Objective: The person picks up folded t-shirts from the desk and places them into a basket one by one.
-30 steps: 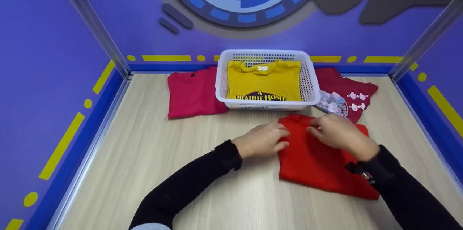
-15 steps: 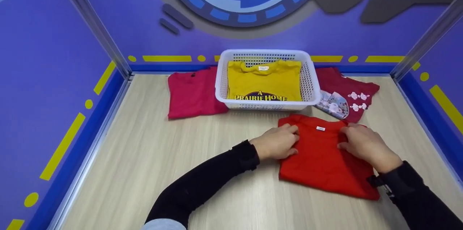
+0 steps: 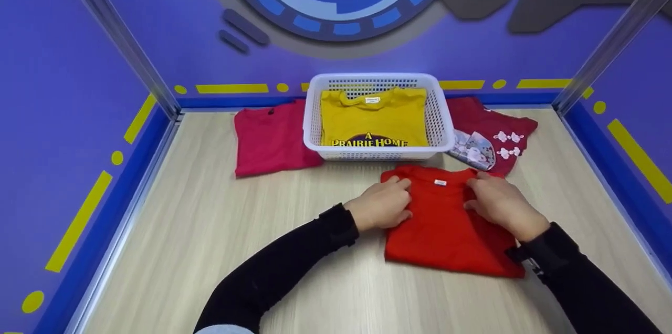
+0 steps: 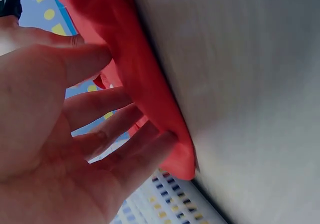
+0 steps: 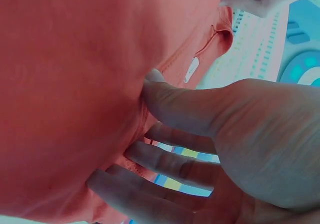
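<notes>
A folded red shirt (image 3: pixel 446 223) lies on the wooden table just in front of a white basket (image 3: pixel 443 134). My left hand (image 3: pixel 401 198) holds the shirt's upper left edge. In the left wrist view the thumb lies on the red cloth (image 4: pixel 145 89) and the fingers (image 4: pixel 125 154) curl under its side. My right hand (image 3: pixel 475 195) holds the upper right edge. The right wrist view shows its thumb on top of the shirt (image 5: pixel 75 84) and its fingers (image 5: pixel 165 166) tucked beneath. A small white label (image 3: pixel 440 183) shows at the collar between the hands.
The basket holds a folded yellow shirt (image 3: pixel 374 118) with dark lettering. A pink-red shirt (image 3: pixel 268 137) lies left of the basket and a dark red one with white flowers (image 3: pixel 493 124) lies to its right. Purple walls close in the table (image 3: pixel 210 229) on three sides.
My right hand slid from the collar area out to the shirt's right edge. The left hand settled on the left edge, and both now grip the sides.
</notes>
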Available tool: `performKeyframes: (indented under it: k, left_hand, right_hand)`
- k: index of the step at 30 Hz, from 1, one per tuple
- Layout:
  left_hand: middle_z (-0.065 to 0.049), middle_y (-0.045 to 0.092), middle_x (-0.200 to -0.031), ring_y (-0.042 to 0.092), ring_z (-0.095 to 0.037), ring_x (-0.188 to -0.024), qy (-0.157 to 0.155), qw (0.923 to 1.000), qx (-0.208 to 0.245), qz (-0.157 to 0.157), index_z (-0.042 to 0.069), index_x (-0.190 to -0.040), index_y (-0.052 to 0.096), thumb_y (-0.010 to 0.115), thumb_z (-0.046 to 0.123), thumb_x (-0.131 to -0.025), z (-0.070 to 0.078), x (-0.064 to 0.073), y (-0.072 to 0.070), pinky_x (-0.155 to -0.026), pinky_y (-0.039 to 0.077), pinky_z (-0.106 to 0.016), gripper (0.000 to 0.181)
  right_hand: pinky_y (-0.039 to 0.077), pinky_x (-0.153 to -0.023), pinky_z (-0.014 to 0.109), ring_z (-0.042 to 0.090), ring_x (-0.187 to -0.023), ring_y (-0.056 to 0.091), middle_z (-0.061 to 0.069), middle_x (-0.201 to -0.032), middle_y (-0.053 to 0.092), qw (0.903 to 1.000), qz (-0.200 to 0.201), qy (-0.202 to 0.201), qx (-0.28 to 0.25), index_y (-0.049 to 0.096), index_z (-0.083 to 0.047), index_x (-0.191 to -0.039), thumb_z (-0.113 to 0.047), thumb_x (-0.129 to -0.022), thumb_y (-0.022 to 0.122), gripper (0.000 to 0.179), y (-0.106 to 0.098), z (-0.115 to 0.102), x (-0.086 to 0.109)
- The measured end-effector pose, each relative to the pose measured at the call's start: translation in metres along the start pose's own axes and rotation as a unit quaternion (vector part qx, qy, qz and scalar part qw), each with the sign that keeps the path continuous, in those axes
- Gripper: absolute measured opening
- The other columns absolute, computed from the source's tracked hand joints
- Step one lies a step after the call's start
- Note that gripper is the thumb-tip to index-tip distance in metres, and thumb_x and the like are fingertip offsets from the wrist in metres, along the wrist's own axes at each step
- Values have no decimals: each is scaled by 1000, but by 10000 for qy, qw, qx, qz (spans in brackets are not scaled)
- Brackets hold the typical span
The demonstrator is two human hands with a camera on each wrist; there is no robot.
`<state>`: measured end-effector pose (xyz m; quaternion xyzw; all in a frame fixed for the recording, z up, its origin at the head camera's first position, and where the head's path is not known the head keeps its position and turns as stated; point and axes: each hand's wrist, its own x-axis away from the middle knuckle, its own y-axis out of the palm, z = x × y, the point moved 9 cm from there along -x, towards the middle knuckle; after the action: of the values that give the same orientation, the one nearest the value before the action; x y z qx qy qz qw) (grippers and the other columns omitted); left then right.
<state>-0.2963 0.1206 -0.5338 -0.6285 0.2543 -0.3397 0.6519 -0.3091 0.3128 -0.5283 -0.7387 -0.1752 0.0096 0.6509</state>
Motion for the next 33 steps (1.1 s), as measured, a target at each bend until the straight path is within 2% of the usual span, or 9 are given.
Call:
performKeyframes:
  k: [5, 12, 22, 28, 33]
  left_hand:
    - [-5, 68, -125, 63, -26, -111, -264, 9992, 192, 225, 14, -96, 84, 70, 36, -108, -20, 15, -3, -85, 61, -36, 29]
    - [-6, 68, -120, 62, -26, -110, -457, 9974, 396, 383, 13, -102, 86, 73, 33, -106, -44, 39, -3, -83, 60, -38, 24]
    - [-5, 70, -127, 64, -25, -120, -778, 9923, 822, 510, 9, -110, 86, 76, 28, -105, -80, 84, 3, -87, 63, -41, 23]
    - [-6, 70, -122, 64, -26, -116, -870, 9901, 911, 627, 7, -108, 87, 77, 26, -104, -93, 100, -1, -88, 62, -41, 22]
    - [-7, 71, -120, 65, -26, -114, -879, 9897, 837, 762, 6, -102, 86, 77, 25, -104, -95, 109, -2, -89, 63, -42, 22]
  right_hand:
    - [59, -82, 53, 31, -85, 62, 21, -105, 67, 9999, 3, -157, 42, 73, 3, -116, -20, -94, 88, 35, -1, -20, -14]
    - [59, -83, 57, 36, -89, 65, 21, -107, 68, 9995, 84, -306, 77, 74, 0, -111, -21, -94, 88, 31, 0, -49, -30]
    - [61, -81, 60, 41, -94, 69, 22, -107, 67, 9974, 354, -611, 163, 76, 0, -111, -23, -93, 89, 32, 6, -99, -45]
    - [61, -86, 58, 43, -97, 69, 22, -107, 65, 9968, 340, -669, 266, 76, 1, -114, -26, -95, 87, 35, 8, -120, -52]
    - [61, -86, 58, 43, -96, 69, 22, -106, 66, 9952, 528, -798, 211, 76, 1, -114, -26, -95, 87, 35, 7, -129, -51]
